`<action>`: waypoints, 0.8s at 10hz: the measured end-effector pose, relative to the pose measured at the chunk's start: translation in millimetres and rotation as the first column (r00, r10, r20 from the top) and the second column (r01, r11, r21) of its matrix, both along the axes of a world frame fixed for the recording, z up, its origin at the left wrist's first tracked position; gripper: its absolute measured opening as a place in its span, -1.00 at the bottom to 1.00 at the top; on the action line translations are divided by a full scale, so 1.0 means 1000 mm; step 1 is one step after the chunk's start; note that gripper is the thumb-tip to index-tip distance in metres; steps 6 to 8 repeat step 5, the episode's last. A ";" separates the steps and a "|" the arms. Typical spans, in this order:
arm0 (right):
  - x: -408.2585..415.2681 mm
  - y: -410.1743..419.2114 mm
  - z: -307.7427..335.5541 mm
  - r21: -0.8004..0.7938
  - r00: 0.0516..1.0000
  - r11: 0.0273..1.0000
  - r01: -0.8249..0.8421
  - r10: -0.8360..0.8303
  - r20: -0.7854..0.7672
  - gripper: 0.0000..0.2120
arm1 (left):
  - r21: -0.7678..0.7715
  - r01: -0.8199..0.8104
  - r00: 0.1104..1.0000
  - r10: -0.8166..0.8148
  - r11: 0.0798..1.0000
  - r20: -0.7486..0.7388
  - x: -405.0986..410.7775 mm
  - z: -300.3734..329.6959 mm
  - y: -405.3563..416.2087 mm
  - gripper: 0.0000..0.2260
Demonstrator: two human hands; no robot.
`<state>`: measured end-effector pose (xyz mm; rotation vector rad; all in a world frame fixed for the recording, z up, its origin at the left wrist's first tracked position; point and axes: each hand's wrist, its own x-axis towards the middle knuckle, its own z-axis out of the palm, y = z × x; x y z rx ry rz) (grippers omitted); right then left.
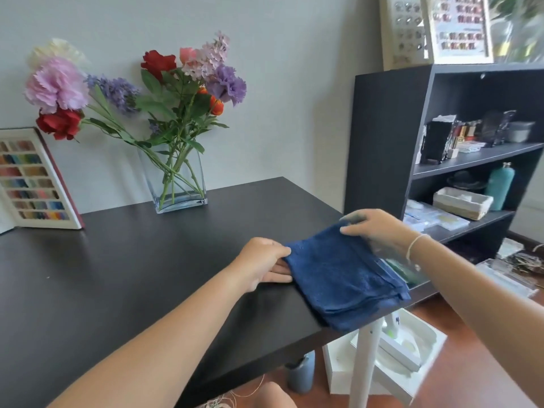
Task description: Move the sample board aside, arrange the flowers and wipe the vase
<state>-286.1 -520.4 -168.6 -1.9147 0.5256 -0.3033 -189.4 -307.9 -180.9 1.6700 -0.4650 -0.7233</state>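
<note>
Left hand (262, 260) pinches the blue cloth's (344, 278) near-left corner; right hand (374, 228) grips its far edge | glass vase (179, 184) beyond cloth, far-left; left hand nearer

A dark shelf unit (385, 136) stands just beside the right edge of the black counter (117, 275). On top of it lean two framed display boards (435, 28) with rows of small pieces. Its upper shelf holds dark boxes (438, 142) and a white container (521, 131); the shelf below carries a woven basket (462, 203) and, beside it, a teal bottle (500, 187). Under the counter's near right corner a white leg (365, 366) meets the wooden floor (471, 363), with a grey bottle (301, 375) and white open boxes (403, 351) close by.
</note>
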 end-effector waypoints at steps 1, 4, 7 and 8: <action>0.020 -0.005 -0.019 -0.238 1.000 0.971 0.024 -0.021 0.017 -0.74 | 0.009 -0.079 0.997 0.079 0.997 0.014 0.006 -0.008 -0.008 -0.91; 0.040 -0.015 -0.023 -0.365 0.996 0.928 0.079 -0.084 0.003 -0.79 | 0.041 -0.123 0.991 0.120 0.992 0.065 0.018 -0.008 -0.013 -0.94; 0.046 -0.006 -0.021 -0.457 0.988 0.877 0.151 -0.120 0.097 -0.79 | 0.106 -0.145 0.981 0.129 0.984 0.143 0.025 -0.007 -0.005 -0.94; 0.046 -0.006 -0.021 -0.457 0.988 0.877 0.151 -0.120 0.097 -0.79 | 0.106 -0.145 0.981 0.129 0.984 0.143 0.025 -0.007 -0.005 -0.94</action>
